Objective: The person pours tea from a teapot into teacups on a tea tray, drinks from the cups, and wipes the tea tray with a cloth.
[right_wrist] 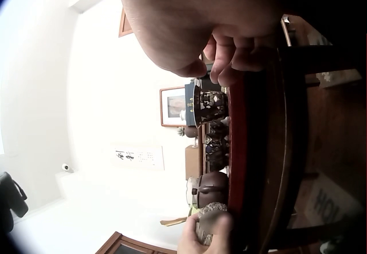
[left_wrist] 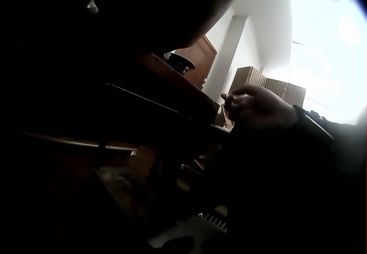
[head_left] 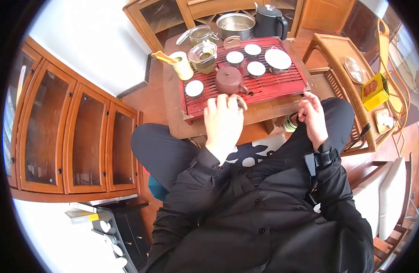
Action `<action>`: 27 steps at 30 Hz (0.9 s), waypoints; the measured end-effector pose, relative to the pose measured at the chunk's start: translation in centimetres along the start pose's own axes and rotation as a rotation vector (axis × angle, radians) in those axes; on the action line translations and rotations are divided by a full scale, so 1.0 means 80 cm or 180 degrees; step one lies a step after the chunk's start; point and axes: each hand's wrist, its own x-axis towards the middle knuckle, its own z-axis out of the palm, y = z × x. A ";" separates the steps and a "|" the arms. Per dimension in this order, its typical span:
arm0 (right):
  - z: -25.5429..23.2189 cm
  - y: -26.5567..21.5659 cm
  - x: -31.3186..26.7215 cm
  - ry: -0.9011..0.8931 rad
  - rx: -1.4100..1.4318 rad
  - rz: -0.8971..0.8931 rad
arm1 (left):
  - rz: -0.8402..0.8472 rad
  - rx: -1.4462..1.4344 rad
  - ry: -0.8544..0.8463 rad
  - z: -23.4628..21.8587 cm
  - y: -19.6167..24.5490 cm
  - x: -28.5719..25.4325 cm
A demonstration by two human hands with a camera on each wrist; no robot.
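My left hand (head_left: 224, 122) grips a small grey-brown rounded object (head_left: 241, 103) just in front of the brown teapot (head_left: 229, 81), above the red tray's front edge. In the right wrist view, the thumb and fingers of the left hand (right_wrist: 202, 235) hold this object (right_wrist: 210, 215), whose side looks speckled. Close to the tray's right front corner, my right hand (head_left: 313, 119) holds nothing, its fingers loosely bent. That right hand (left_wrist: 261, 108) also shows in the dark left wrist view. White-lined cups, one of them at the left (head_left: 194, 88), stand on the slatted tray (head_left: 268, 92).
Behind the tray are a metal bowl (head_left: 235, 26) and a black kettle (head_left: 269, 20). A glass jar (head_left: 200, 34) and a yellow utensil holder (head_left: 182, 66) stand at the left. A rattan stand (head_left: 333, 93) with a yellow tin (head_left: 375, 92) is at the right.
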 end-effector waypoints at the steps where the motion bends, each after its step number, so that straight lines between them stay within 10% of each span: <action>1: 0.001 0.000 0.000 -0.0019 -0.0009 0.0003 | -0.0020 0.0004 0.0005 -0.002 0.003 0.000; 19: 0.000 0.001 -0.001 0.0016 -0.0100 0.0038 | -0.0558 0.0231 -0.0076 -0.031 -0.034 -0.017; 27: 0.003 0.000 -0.002 0.0007 -0.0195 0.0004 | 0.0196 -0.0882 -0.0002 -0.006 -0.008 -0.009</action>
